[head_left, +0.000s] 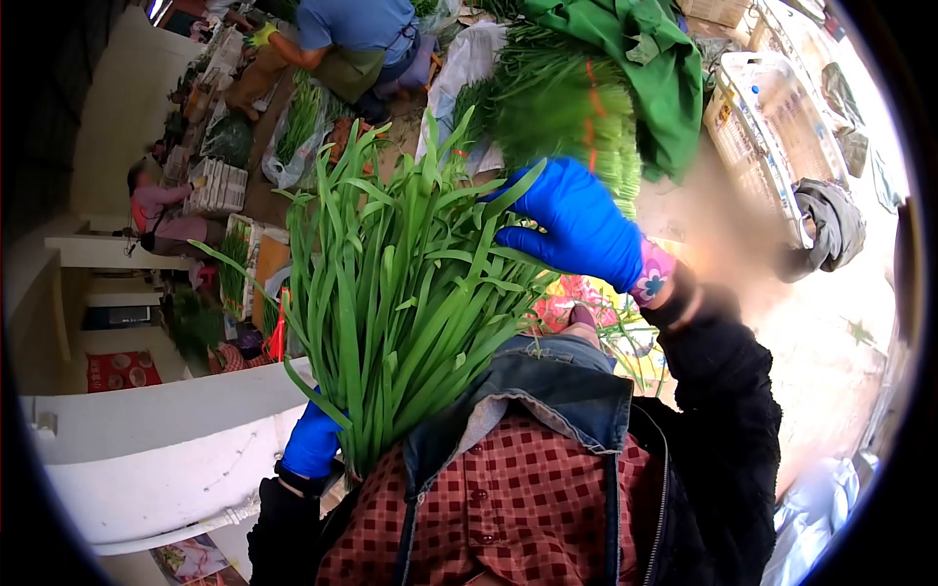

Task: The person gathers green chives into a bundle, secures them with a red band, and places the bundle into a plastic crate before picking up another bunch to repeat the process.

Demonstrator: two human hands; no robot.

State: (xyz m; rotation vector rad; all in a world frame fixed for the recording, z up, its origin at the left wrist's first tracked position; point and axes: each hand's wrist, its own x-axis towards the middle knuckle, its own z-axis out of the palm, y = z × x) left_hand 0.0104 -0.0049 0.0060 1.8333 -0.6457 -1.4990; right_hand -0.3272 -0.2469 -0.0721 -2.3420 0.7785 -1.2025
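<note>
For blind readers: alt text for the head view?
A blue-gloved left grip holds a bunch of long green leaves near its base; the right grip, gloved, is at the upper leaves. Behind: tied greens, a green cloth, a plastic basket and a co-worker.

this looks like a vegetable packing or sorting area: banded greens lie heaped at one o'clock, a white plastic basket stands at two, a person in a blue shirt is at eleven near bagged greens, and white crates are stacked around ten, beside another person
</note>
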